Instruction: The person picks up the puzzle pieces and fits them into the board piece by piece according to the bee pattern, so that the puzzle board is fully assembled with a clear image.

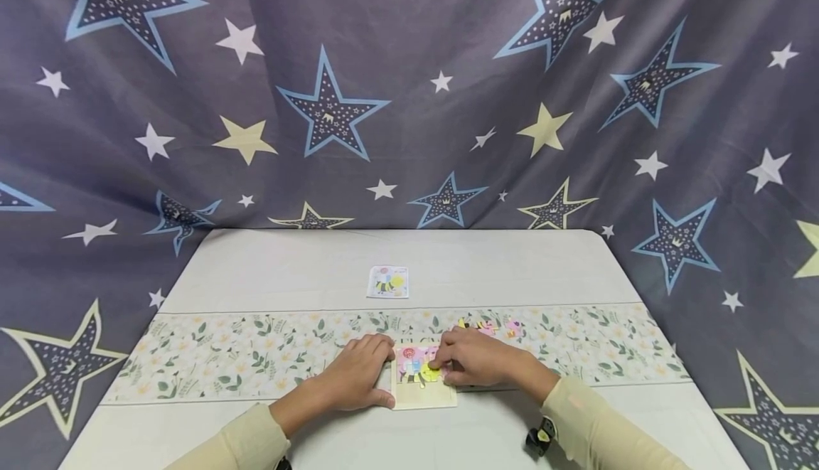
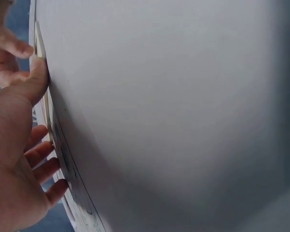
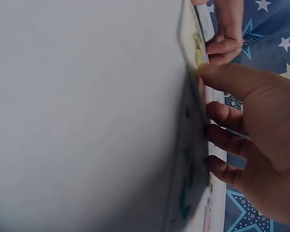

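A square jigsaw puzzle board (image 1: 424, 397) lies near the front of the table, its upper part filled with pink, blue and yellow pieces and its lower strip bare. My left hand (image 1: 360, 374) rests along the board's left side, thumb by the lower corner and fingers near the top; the left wrist view shows them fairly straight against its edge. With bent fingers, my right hand (image 1: 476, 358) pinches a yellow puzzle piece (image 1: 432, 372) at the board's right side. The right wrist view shows the thumb touching yellow there; the piece is mostly hidden.
Several loose pink and yellow puzzle pieces (image 1: 514, 327) lie beyond the right hand on the flowered strip (image 1: 243, 356). A square picture card (image 1: 387, 282) with a bee lies farther back on the white table (image 1: 288, 271). A star-patterned curtain (image 1: 397, 100) hangs behind.
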{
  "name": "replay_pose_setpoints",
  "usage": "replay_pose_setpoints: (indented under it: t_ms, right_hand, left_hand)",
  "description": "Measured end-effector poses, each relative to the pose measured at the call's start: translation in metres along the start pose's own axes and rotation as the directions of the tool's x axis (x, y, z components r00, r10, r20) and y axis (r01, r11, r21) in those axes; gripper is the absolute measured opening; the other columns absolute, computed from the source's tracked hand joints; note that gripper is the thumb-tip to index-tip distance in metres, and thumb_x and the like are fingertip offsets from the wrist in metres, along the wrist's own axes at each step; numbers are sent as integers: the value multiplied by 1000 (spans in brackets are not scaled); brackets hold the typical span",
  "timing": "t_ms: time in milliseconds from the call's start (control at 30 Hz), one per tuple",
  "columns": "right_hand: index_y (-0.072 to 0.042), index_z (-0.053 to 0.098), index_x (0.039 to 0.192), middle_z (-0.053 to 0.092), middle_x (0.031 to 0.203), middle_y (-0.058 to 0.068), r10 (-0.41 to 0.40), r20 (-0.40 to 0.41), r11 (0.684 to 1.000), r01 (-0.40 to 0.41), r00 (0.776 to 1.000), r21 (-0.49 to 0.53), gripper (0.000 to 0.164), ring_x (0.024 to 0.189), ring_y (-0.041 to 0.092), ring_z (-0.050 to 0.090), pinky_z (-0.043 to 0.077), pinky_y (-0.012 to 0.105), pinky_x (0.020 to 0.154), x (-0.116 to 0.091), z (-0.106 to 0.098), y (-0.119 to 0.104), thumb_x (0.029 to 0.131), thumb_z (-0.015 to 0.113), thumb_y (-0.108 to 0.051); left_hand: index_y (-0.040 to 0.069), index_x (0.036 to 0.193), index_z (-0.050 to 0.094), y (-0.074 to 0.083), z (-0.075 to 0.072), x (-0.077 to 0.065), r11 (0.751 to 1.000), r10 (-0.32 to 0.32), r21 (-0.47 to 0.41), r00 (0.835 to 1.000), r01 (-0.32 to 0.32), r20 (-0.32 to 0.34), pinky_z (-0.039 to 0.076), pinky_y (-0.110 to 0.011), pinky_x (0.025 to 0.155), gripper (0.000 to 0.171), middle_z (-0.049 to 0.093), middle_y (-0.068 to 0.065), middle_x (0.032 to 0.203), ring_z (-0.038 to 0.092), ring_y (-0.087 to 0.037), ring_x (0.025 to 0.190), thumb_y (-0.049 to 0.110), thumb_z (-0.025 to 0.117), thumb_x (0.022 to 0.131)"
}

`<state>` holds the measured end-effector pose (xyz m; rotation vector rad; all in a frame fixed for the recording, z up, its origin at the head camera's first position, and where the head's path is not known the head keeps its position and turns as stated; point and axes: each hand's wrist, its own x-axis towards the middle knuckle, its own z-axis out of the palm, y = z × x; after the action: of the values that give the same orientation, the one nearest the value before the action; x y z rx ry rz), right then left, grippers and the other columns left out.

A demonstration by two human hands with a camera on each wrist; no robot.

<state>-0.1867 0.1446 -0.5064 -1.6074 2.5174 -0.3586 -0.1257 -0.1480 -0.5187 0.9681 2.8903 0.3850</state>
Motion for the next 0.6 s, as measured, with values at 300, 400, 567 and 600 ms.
replay_pose_setpoints:
  t_ms: [300,400,567,600]
  right_hand:
    - [-19,71,127,70,111,-5,107,-5,986,-105,994,133,33,102,9,61,52,33,96,-1,-16,11,95,72,-24]
    - [-18,71,127,70,108,-4,149,-36,982,-144,988,125,35,98,10,61,52,34,93,-3,-20,18,93,73,-21]
    - [-16,70,129,69,104,-4,210,-61,971,-201,976,130,36,95,14,62,53,34,89,-7,-21,32,93,73,-18]
    - [-15,70,128,69,104,-3,218,-69,970,-208,973,127,36,96,15,62,53,35,90,-8,-21,35,93,73,-18]
  left_hand:
    - [14,128,53,0,1,0,1000,-2,-7,1000,2,-2,45,-46,104,76,51,-5,141,49,-23,131,67,73,77]
    - [14,127,54,0,1,0,1000,2,-2,1000,-2,-6,45,-47,104,76,51,-6,141,49,-24,131,67,73,77]
    - [14,128,53,0,1,0,1000,-6,-11,1000,6,6,44,-47,106,76,50,-6,142,48,-24,133,67,73,77]
    - [14,128,53,0,1,-1,1000,-7,-13,1000,7,7,44,-47,106,76,51,-6,142,48,-24,133,67,73,77]
